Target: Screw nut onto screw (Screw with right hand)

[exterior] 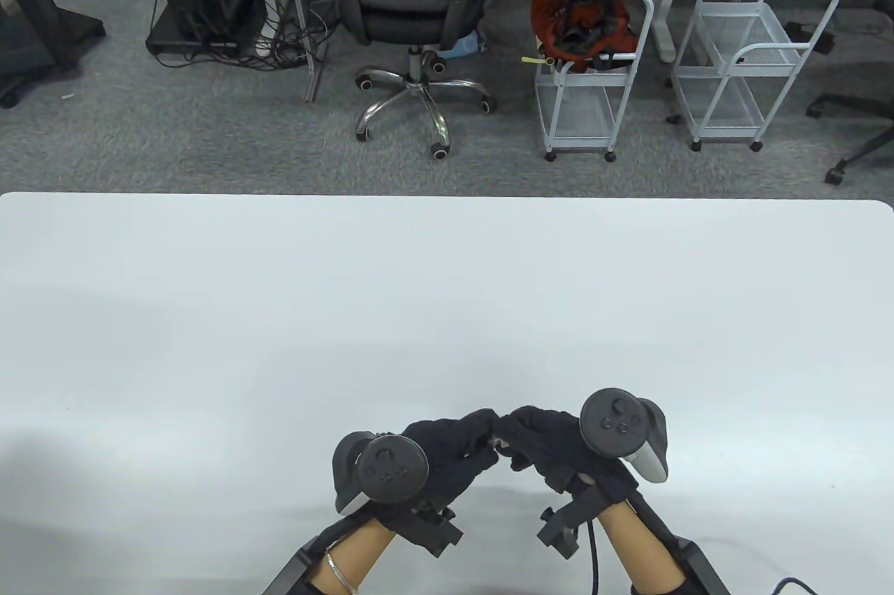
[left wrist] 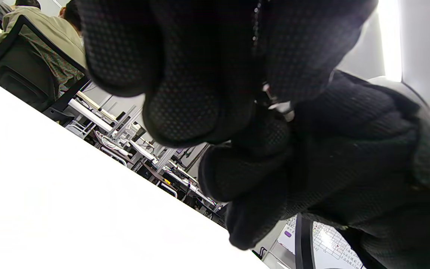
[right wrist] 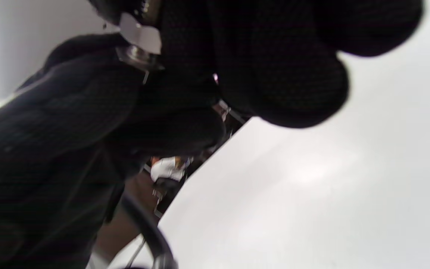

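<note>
One white table [exterior: 447, 316] fills the lower part of the table view, its far edge bordering grey carpet. Beyond it stand one black office chair [exterior: 412, 1] on a chrome star base and two white wire trolleys [exterior: 594, 85], the left one carrying a red and dark bundle.

Two hands are present, both in black gloves, each with one tracker strapped to its back. The left hand [exterior: 447, 459] and the right hand [exterior: 552, 445] sit near the table's front edge, right of centre, raised slightly off the surface with their fingertips meeting.

Between the fingertips, small metal parts are visible. In the right wrist view, one bright hexagonal nut [right wrist: 140, 33] shows at the top, with a round silver collar just below it, which appears to be part of the screw [right wrist: 139, 58]; both are blurred. The left wrist view shows a glint of silver metal [left wrist: 280, 106] pinched among the fingers. Which piece that is cannot be told.

The right hand's fingers are closed around the nut. The left hand's fingers are curled tightly against the metal piece from the opposite side, apparently gripping the screw. Most of each part is hidden by glove fabric. Count: one nut, one screw.
</note>
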`<state>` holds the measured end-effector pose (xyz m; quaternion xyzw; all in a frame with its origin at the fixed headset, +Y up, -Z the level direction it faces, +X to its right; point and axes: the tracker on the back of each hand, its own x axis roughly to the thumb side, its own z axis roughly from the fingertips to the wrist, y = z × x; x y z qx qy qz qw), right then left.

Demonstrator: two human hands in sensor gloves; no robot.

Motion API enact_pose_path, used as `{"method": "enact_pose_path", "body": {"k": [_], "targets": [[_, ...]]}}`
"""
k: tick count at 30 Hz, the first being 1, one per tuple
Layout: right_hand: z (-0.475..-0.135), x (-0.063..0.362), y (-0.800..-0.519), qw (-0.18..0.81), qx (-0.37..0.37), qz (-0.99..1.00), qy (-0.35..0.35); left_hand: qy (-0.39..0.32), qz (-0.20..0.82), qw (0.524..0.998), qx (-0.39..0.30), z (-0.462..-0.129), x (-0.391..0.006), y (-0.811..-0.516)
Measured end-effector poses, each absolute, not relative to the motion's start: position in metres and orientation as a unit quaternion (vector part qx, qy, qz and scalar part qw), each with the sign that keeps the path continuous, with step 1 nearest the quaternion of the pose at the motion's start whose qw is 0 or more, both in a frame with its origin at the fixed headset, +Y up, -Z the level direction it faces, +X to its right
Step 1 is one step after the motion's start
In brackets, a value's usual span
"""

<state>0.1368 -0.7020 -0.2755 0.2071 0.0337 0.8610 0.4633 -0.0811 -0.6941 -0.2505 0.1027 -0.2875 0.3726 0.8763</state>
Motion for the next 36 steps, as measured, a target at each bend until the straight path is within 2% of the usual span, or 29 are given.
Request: {"method": "enact_pose_path", "body": {"k": [4, 5, 8, 10, 13, 14, 16, 18, 22, 25, 26, 31, 32, 33, 35, 36], "targets": [[-0.2772, 0.1371, -0.7029, 0.463, 0.245, 0.841, 0.137, -0.276, 0.376, 0.878, 0.104, -0.2529, -0.0832, -0.6958], [-0.2768, 0.1373, -0.7032, 0.459, 0.241, 0.843, 0.141, -0.278, 0.377, 0.878, 0.102, -0.2529, -0.0831, -0.6957], [-0.2774, 0.1372, -0.7052, 0.463, 0.21, 0.86, 0.04, -0.282, 0.379, 0.876, 0.098, -0.2524, -0.0813, -0.6965], [-0.2773, 0.1371, -0.706, 0.466, 0.211, 0.857, 0.06, -0.282, 0.376, 0.877, 0.097, -0.2529, -0.0804, -0.6972], [-0.2778, 0.1365, -0.7045, 0.458, 0.247, 0.842, 0.142, -0.275, 0.372, 0.881, 0.103, -0.2542, -0.0826, -0.6973], [-0.2772, 0.1371, -0.7038, 0.451, 0.242, 0.85, 0.127, -0.278, 0.379, 0.878, 0.098, -0.254, -0.0823, -0.6971], [-0.2773, 0.1371, -0.7037, 0.454, 0.215, 0.864, 0.038, -0.279, 0.385, 0.875, 0.095, -0.2537, -0.0812, -0.6976], [-0.2769, 0.1368, -0.7044, 0.459, 0.206, 0.864, 0.033, -0.279, 0.387, 0.874, 0.093, -0.2541, -0.0803, -0.6983], [-0.2781, 0.1369, -0.7034, 0.449, 0.252, 0.843, 0.152, -0.274, 0.378, 0.879, 0.099, -0.2554, -0.0826, -0.699], [-0.2775, 0.1371, -0.7037, 0.45, 0.22, 0.865, 0.045, -0.278, 0.389, 0.874, 0.091, -0.2552, -0.0813, -0.7002], [-0.2767, 0.1365, -0.7039, 0.457, 0.205, 0.865, 0.029, -0.28, 0.393, 0.871, 0.089, -0.2557, -0.0804, -0.7007], [-0.2768, 0.1365, -0.703, 0.442, 0.245, 0.852, 0.135, -0.274, 0.388, 0.875, 0.093, -0.2563, -0.0822, -0.7002], [-0.2765, 0.1366, -0.7031, 0.44, 0.244, 0.856, 0.115, -0.275, 0.389, 0.875, 0.091, -0.2557, -0.082, -0.6999], [-0.2767, 0.1363, -0.7037, 0.444, 0.226, 0.865, 0.053, -0.277, 0.389, 0.874, 0.091, -0.2551, -0.0814, -0.6997], [-0.2748, 0.1355, -0.7041, 0.457, 0.204, 0.865, 0.025, -0.278, 0.395, 0.871, 0.09, -0.2554, -0.0806, -0.7], [-0.275, 0.1358, -0.7037, 0.456, 0.21, 0.864, 0.034, -0.278, 0.397, 0.87, 0.088, -0.2557, -0.081, -0.7001]]}}
